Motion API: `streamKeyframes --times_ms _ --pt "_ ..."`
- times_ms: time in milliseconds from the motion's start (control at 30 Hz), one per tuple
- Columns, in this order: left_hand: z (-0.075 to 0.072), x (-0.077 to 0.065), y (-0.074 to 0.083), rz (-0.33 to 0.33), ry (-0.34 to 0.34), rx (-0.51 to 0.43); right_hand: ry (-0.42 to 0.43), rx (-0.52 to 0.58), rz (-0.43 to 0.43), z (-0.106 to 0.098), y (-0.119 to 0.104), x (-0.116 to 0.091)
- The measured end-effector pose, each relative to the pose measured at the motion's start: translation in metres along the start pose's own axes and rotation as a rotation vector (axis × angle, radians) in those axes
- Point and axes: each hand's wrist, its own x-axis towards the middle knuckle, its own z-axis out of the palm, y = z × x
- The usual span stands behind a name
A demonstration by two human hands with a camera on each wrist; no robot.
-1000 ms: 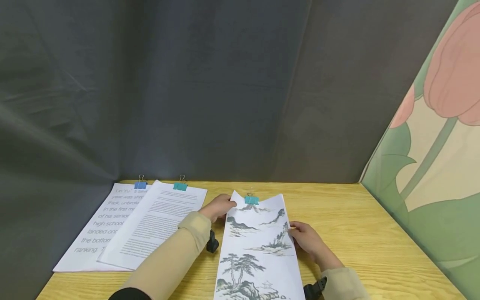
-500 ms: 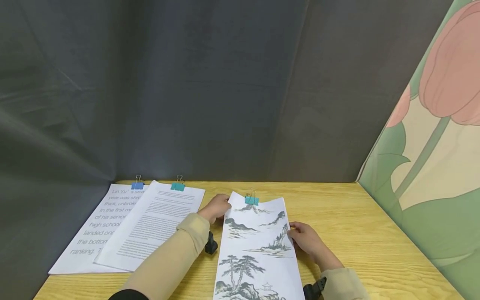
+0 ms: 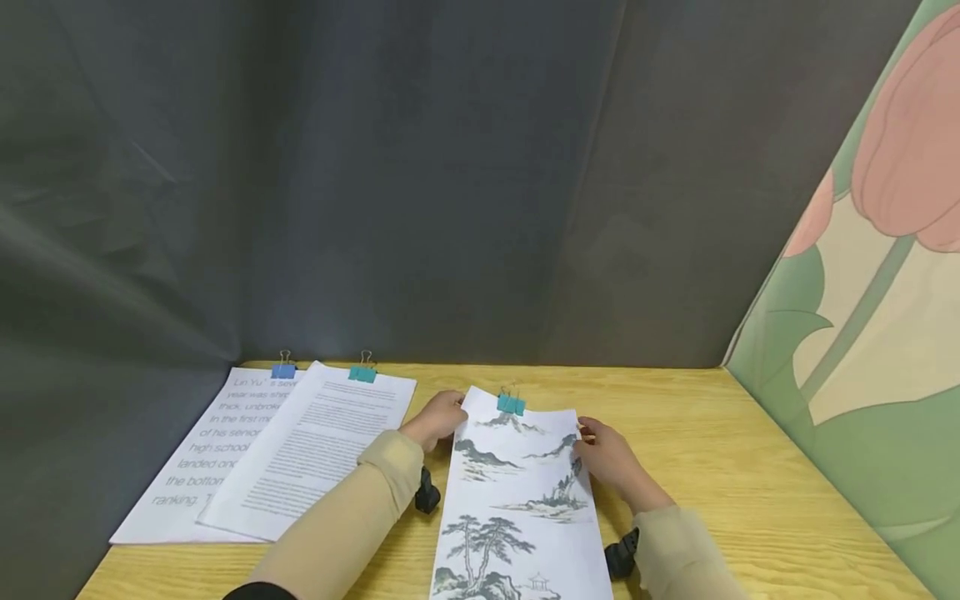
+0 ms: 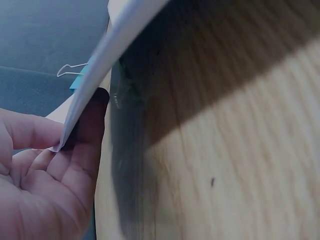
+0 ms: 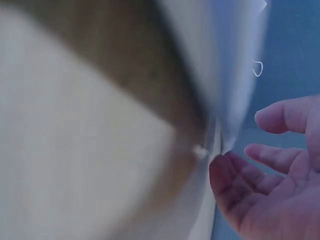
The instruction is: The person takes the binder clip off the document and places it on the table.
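Nearest is the picture (image 3: 517, 492), in the middle of the table (image 3: 690, 425), its low end cut off by the view. A tan sleeve (image 3: 682, 542) comes in on each side. Farther up, the right hand (image 3: 611, 458) is at the right edge, by the top corner. Its fingers touch the picture, but its thumb is off it, so it has no grip there. The left hand (image 3: 438, 417) pinches the top left corner, thumb on one side and fingers on the other. The hands are well apart. Between them a teal clip (image 3: 512, 406) bites the top edge, and the top is up off the table.

I think the step now is getting hold of the picture at both top corners. The next move likely needs the right thumb to press down, softly, as the picture may bend.

To the left lie text pages (image 3: 322, 450), with clips at the top. Behind hangs dark cloth (image 3: 450, 167).
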Motion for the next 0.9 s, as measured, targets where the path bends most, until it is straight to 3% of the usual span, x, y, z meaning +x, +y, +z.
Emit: streamKeyframes --times_ms 367,633,900 --pt "0.005 0.001 -0.004 0.061 0.04 -0.075 -0.019 -0.141 -0.108 0.006 -0.024 0.025" --pt "0.014 -0.001 -0.008 0.037 0.026 -0.178 0.014 -0.207 -0.202 0.012 -0.037 0.046" --pt "0.025 -0.001 -0.01 0.026 0.034 -0.23 -0.023 -0.212 -0.204 0.009 -0.044 0.064"
